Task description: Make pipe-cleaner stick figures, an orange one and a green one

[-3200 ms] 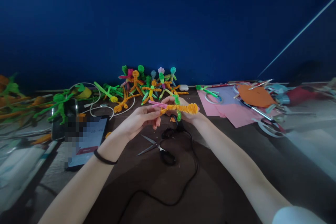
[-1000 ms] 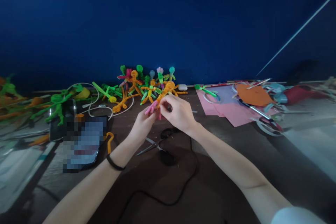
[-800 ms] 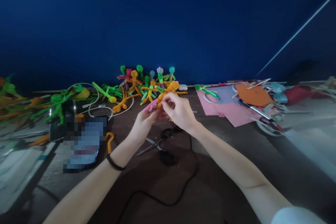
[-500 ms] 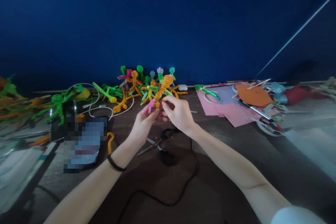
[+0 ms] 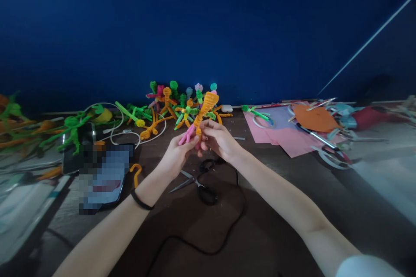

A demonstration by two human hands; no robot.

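Note:
Between my hands is a pipe-cleaner figure (image 5: 207, 107) with a coiled orange top and pink strands (image 5: 187, 135) at its lower left. My left hand (image 5: 179, 152) pinches its lower part between thumb and fingers. From the other side, the fingers of my right hand (image 5: 218, 137) close on the figure near the base of the orange coil. Some fingertips are hidden behind the figure. Below my hands, a pair of black-handled scissors (image 5: 196, 180) lies spread on the dark table. A bent orange pipe cleaner (image 5: 136, 174) lies beside my left wrist.
Several finished pipe-cleaner figures (image 5: 166, 99) stand against the blue wall (image 5: 208, 21). A phone (image 5: 105, 177) and a white cable (image 5: 152, 139) lie left. Pink paper (image 5: 292, 140), an orange paper piece (image 5: 315, 117) and a pen (image 5: 316, 137) are at right. A black cord (image 5: 208, 252) runs in front.
The orange figure has shifted slightly right in my hands. My right hand has turned a little, its fingers now further around the figure; my left hand has moved slightly down.

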